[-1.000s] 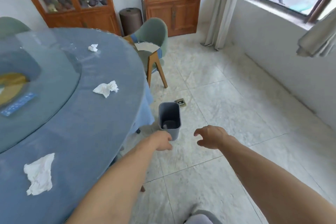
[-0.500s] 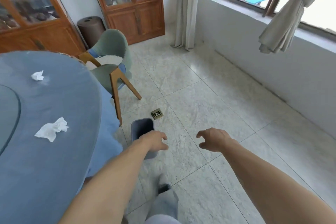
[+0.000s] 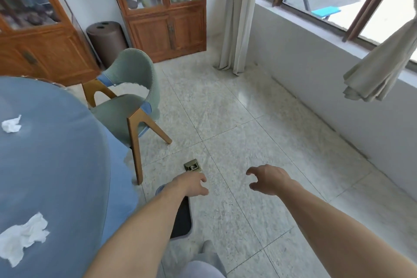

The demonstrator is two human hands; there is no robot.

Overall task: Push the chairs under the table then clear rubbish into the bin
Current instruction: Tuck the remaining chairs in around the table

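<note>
A green chair [image 3: 130, 101] with wooden legs stands pulled out from the round table, whose blue cloth [image 3: 67, 165] fills the left. Two crumpled white tissues lie on the cloth, one far [image 3: 11, 124] and one near [image 3: 22, 237]. A small grey bin [image 3: 183, 219] stands on the floor by the table edge, partly hidden under my left forearm. My left hand [image 3: 191, 185] hovers above the bin's far rim, fingers loosely curled and holding nothing. My right hand [image 3: 268, 179] hangs beside it over the floor, fingers spread and bent, also holding nothing.
A brass floor socket [image 3: 192, 166] sits just beyond the bin. Wooden glass-door cabinets [image 3: 167, 22] and a brown cylinder [image 3: 106, 40] line the back wall. A curtain [image 3: 239, 18] hangs in the corner, and a knotted one [image 3: 379, 70] by the window wall. Tiled floor stretches right.
The view has swung right and moved forward. The chair and bin are closer, and the bin has slid under my left forearm. Both hands stay stretched out and hold nothing.
</note>
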